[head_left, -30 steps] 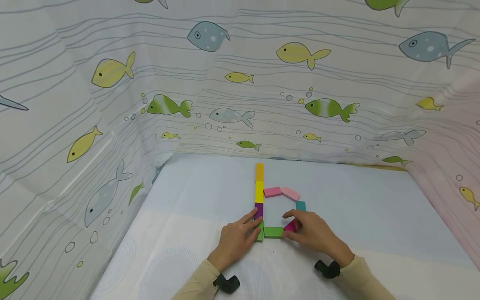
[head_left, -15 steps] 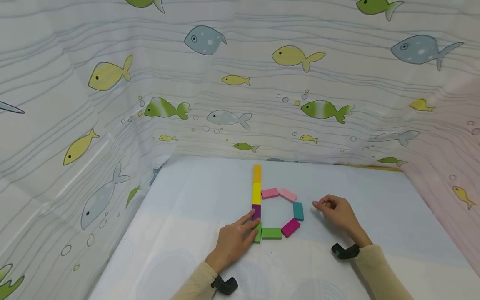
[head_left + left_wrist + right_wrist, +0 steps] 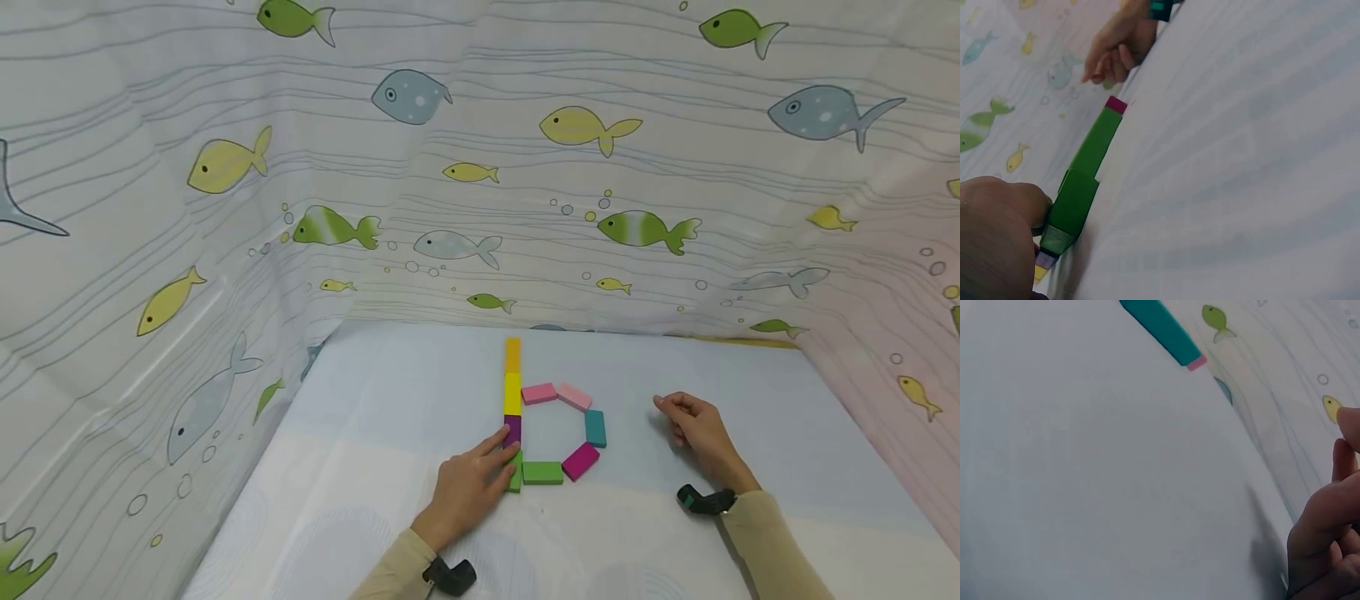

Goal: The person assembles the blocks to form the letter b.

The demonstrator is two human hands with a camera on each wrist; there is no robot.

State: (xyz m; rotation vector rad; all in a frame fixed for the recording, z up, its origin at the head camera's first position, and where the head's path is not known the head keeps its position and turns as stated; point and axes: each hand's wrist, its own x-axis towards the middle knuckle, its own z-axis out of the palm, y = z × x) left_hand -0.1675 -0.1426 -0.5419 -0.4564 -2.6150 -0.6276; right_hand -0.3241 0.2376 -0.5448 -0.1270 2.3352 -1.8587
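Note:
Colored blocks lie on the table in a shape like a letter b. Its upright, in the head view, runs from an orange block (image 3: 513, 354) through a yellow block (image 3: 512, 393) and a purple block (image 3: 512, 429) to a green block (image 3: 515, 473). My left hand (image 3: 467, 490) rests its fingers on the purple and green ones. The loop holds a second green block (image 3: 542, 473), a magenta block (image 3: 581, 461), a teal block (image 3: 595, 428), a light pink block (image 3: 574, 396) and a darker pink block (image 3: 538, 393). Right of the loop, my right hand (image 3: 701, 433) hovers with loosely bent fingers, holding nothing.
A pale cloth covers the table (image 3: 360, 417). Fish-patterned curtains (image 3: 480, 200) rise behind it and along both sides. Black wrist cameras are strapped to both wrists, one at the left wrist camera (image 3: 450, 575).
My right hand has let go of the magenta block and moved away to the right, leaving the block in the loop. My left hand stays on the upright.

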